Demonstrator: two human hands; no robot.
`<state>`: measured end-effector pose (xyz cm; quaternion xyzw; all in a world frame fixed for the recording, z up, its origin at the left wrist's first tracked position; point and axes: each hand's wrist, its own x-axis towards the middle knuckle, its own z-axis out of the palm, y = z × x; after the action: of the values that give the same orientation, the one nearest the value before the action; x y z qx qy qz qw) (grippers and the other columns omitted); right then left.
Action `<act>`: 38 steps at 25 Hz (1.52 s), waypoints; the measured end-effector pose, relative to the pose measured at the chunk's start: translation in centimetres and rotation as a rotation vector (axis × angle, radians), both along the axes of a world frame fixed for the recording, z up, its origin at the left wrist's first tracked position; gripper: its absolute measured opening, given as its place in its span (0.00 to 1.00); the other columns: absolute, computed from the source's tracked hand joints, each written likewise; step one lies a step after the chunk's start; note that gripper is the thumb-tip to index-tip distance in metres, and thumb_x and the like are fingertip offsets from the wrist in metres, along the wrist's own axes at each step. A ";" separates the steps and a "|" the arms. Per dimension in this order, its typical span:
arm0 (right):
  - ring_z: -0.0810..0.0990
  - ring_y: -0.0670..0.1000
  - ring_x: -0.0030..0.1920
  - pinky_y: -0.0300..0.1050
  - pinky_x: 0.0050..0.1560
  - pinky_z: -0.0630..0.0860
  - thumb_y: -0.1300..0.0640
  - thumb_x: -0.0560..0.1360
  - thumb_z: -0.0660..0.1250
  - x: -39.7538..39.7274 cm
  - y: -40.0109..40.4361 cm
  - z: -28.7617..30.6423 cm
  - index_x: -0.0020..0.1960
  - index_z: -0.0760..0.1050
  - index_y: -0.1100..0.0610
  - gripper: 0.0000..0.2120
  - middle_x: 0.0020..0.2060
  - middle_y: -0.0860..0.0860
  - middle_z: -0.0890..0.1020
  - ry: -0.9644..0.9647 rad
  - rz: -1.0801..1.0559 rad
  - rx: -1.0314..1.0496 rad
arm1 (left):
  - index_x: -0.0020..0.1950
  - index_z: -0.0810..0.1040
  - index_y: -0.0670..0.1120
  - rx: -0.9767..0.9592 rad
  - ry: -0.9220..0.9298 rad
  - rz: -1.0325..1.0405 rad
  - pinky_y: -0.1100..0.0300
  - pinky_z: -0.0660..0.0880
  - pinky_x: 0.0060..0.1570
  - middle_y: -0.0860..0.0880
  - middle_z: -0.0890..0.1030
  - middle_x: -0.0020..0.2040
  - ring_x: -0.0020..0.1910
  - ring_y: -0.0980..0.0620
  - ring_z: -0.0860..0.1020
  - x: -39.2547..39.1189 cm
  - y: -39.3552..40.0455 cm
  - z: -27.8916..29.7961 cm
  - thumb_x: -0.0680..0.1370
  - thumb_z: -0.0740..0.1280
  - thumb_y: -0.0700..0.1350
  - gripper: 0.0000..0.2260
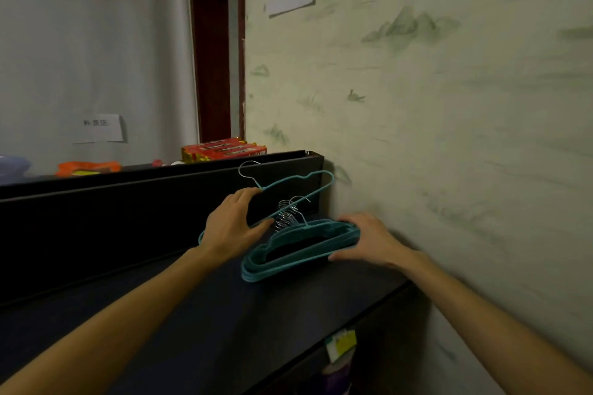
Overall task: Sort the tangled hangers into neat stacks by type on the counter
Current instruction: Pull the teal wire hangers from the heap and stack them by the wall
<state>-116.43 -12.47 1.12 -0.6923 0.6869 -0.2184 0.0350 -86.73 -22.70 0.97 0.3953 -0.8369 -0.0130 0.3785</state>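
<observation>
I see my left hand (232,223) pinching a tilted teal hanger (298,189), hook up-left. My right hand (369,242), fingers loosely straight, rests against the hanger stack (288,258) lying flat on the dark worktop (192,314) by the painted wall (449,106), hooks pointing away from me.

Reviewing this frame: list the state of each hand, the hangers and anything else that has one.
left hand: grips the single teal hanger, fingers curled round it
single teal hanger: lifted and tilted above the stack
right hand: fingers straight, steadying the stack's right end
stack of teal hangers: lying flat on the counter, hooks bunched together
counter: dark, bears the stack
</observation>
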 end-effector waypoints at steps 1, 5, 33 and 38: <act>0.77 0.45 0.54 0.47 0.57 0.76 0.23 0.55 0.72 -0.8 -1.2 -0.1 0.64 0.77 0.46 0.44 0.53 0.41 0.79 -0.006 0.017 0.012 | 0.72 0.70 0.53 -0.012 -0.013 0.009 0.55 0.78 0.53 0.53 0.77 0.66 0.61 0.53 0.76 -0.6 -0.3 -0.1 0.74 0.71 0.61 0.29; 0.79 0.43 0.55 0.41 0.56 0.77 0.27 0.57 0.75 -3.2 -6.5 -0.7 0.67 0.75 0.46 0.43 0.56 0.41 0.80 -0.058 0.140 0.084 | 0.71 0.71 0.53 -0.057 -0.023 0.101 0.57 0.78 0.52 0.53 0.78 0.64 0.60 0.52 0.77 -2.7 -1.4 -0.7 0.73 0.72 0.60 0.29; 0.62 0.53 0.77 0.54 0.76 0.62 0.41 0.59 0.83 -8.4 -9.1 -1.7 0.81 0.51 0.52 0.62 0.78 0.52 0.61 -0.258 0.305 0.139 | 0.75 0.66 0.55 0.109 -0.369 0.123 0.57 0.76 0.57 0.55 0.76 0.68 0.62 0.56 0.76 -8.6 1.6 -1.9 0.70 0.66 0.73 0.39; 0.76 0.50 0.65 0.44 0.64 0.73 0.46 0.68 0.79 -5.8 -9.6 -1.3 0.75 0.66 0.53 0.41 0.67 0.50 0.76 -0.006 0.425 0.267 | 0.76 0.63 0.54 0.156 -0.417 0.116 0.59 0.75 0.54 0.54 0.75 0.68 0.60 0.55 0.76 -9.3 1.7 -2.8 0.72 0.68 0.70 0.38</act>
<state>-122.26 -22.08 -0.16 -0.8097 0.5486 -0.1155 0.1731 -95.99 -20.96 -1.81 0.4650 -0.8693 0.0263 0.1656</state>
